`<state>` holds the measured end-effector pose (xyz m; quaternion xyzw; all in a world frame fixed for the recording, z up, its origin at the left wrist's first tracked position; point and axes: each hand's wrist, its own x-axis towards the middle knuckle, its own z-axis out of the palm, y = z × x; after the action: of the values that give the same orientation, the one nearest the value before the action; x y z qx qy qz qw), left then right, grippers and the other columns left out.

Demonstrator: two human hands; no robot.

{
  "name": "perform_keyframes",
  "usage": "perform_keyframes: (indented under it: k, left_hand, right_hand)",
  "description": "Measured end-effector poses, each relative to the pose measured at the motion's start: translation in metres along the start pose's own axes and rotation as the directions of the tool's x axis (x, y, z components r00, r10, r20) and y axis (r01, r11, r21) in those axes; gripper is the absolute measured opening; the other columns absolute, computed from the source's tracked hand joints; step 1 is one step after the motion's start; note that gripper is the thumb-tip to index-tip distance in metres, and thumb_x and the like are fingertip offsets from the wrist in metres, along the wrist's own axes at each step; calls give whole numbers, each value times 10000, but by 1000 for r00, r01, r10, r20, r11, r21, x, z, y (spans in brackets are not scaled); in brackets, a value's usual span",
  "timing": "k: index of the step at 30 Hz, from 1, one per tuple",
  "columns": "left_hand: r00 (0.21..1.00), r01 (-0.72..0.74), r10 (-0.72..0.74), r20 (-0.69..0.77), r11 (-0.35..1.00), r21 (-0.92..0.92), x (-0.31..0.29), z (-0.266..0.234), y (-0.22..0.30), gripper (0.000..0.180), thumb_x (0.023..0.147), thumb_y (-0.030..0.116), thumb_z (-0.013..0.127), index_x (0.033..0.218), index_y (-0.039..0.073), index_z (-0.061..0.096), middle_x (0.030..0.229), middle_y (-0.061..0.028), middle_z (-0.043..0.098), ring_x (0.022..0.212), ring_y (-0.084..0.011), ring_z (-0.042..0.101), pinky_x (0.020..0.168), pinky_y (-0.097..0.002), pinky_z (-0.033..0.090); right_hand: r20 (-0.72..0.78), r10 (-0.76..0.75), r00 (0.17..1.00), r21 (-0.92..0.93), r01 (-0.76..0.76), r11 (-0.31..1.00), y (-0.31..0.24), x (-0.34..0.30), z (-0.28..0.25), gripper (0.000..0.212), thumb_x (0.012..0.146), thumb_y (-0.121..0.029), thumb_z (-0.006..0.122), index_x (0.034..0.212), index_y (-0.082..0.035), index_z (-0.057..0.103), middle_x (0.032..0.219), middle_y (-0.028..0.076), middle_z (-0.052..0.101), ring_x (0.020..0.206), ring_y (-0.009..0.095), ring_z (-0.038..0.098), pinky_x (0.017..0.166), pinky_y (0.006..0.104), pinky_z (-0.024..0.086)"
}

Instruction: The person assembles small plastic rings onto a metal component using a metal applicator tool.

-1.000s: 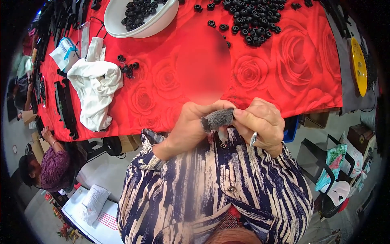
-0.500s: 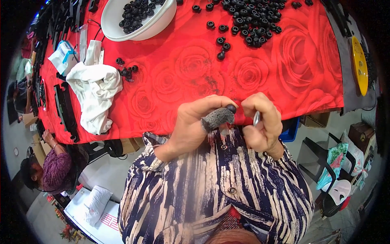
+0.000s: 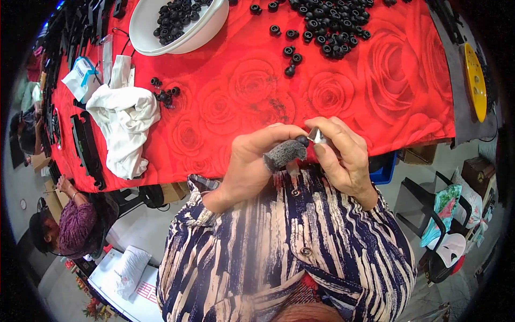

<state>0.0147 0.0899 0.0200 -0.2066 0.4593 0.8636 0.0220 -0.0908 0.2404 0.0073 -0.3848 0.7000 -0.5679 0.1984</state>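
My left hand (image 3: 255, 161) wears a grey finger cot on its index finger and pinches a small black ring part (image 3: 302, 140) between thumb and that finger. My right hand (image 3: 343, 155) holds a small shiny metal tool (image 3: 317, 135) with its tip against the black part. Both hands meet close to my chest, just in front of the near edge of the red rose-patterned table (image 3: 236, 96). A pile of the same black ring parts (image 3: 330, 24) lies at the far middle of the table.
A white bowl (image 3: 182, 40) with black parts stands at the far left. A white cloth (image 3: 126, 123) lies crumpled on the left, with a few loose parts (image 3: 163, 94) beside it. A yellow disc (image 3: 475, 80) lies at the right. Another person (image 3: 70, 228) sits at the lower left.
My hands have shifted slightly, and the metal tool has turned up from below my right hand to the black part between my fingers.
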Motion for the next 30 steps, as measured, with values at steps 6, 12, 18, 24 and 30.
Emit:
perform_keyframes:
  k: [6,12,18,24,30]
  left_hand:
    - [1000,15,-15,16,1000,-19,1,-1,0,215,869,-13,549,1078,-27,595,937,-35,588,703,-73,569,601,-196,483]
    - [999,37,-37,18,999,-31,2,0,1,215,872,-8,547,1081,-28,593,937,-36,586,706,-70,565,602,-196,481]
    - [998,69,-69,2,997,-21,2,-2,-1,208,874,-3,544,1074,-25,597,935,-32,588,705,-69,562,606,-197,476]
    - [993,118,-118,-14,993,11,1,-2,0,205,876,18,552,1072,-14,604,888,-13,601,706,-62,557,613,-197,462]
    - [979,199,-201,-21,978,-66,2,-6,-1,209,885,49,549,1079,-1,609,880,-34,625,693,-68,567,616,-203,469]
  right_hand:
    - [21,-5,1000,-12,5,1000,2,0,-1,274,840,-54,549,1091,56,554,784,106,542,669,171,519,600,266,409]
    - [34,-12,999,-14,12,1000,4,1,-2,270,832,-49,555,1080,55,559,792,118,559,676,185,542,609,272,424]
    - [44,-24,999,-25,25,999,7,1,-2,270,809,-34,560,1063,55,565,761,118,550,644,193,528,579,281,414]
    - [86,-121,989,1,121,993,12,7,-7,299,736,26,607,1030,52,563,710,125,529,574,246,522,509,323,406]
    - [133,-176,975,-14,179,984,16,8,-6,301,723,27,620,1017,51,566,706,123,529,567,248,525,499,328,405]
